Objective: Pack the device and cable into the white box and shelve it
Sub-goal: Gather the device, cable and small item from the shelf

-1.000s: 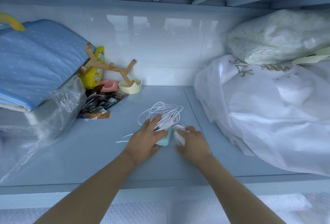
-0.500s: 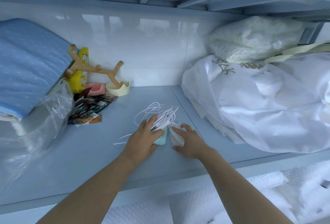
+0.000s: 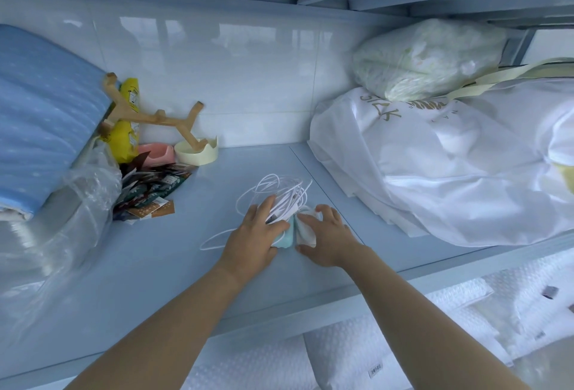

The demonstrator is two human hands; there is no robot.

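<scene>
On the pale blue shelf (image 3: pixel 174 265) lies a loose coil of white cable (image 3: pixel 276 187), one strand trailing off to the left. My left hand (image 3: pixel 251 240) presses down on the near part of the coil and on a small mint-green device (image 3: pixel 286 238) beneath it. My right hand (image 3: pixel 326 237) rests beside it on a small white object (image 3: pixel 306 231), fingers curled over it. Whether that white object is the box cannot be told. The two hands nearly touch.
A big white bag (image 3: pixel 450 172) with a smaller plastic bag (image 3: pixel 425 57) on top fills the shelf's right side. On the left sit a blue folded pad (image 3: pixel 40 128), clear plastic wrap (image 3: pixel 71 219), snack packets (image 3: pixel 149 194), a wooden stand (image 3: pixel 155 116) and small bowls (image 3: pixel 195 150).
The view has swung slightly left and down. Both hands stay on the cable and device, with my right fingers spread a little further over the white object.
</scene>
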